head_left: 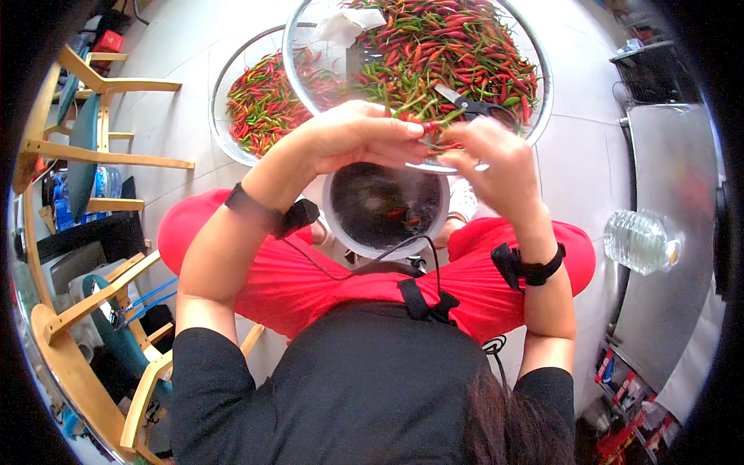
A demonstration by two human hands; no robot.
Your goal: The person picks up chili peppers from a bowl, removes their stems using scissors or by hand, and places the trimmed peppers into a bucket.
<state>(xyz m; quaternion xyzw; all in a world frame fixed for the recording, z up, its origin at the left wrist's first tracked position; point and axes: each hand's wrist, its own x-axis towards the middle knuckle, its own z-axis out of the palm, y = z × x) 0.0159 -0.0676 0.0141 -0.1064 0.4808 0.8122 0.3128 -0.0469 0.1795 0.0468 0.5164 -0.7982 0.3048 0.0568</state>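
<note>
My left hand is closed on red chili peppers, pinched between thumb and fingers, with green stems sticking out. Close beside it, on the right, my right hand is smeared by motion; its fingers are bent toward the peppers, but what they hold is unclear. Both hands are over the near rim of a large round basin heaped with red and green chilies. Dark-handled scissors lie on that heap, just beyond my right hand. Below my hands stands a pale bucket with a dark inside and a few reddish bits.
A second round basin of chilies sits to the left, partly under the large one. White paper lies at the large basin's left. Wooden chairs line the left side. A clear plastic bottle is on the right, near a metal cabinet.
</note>
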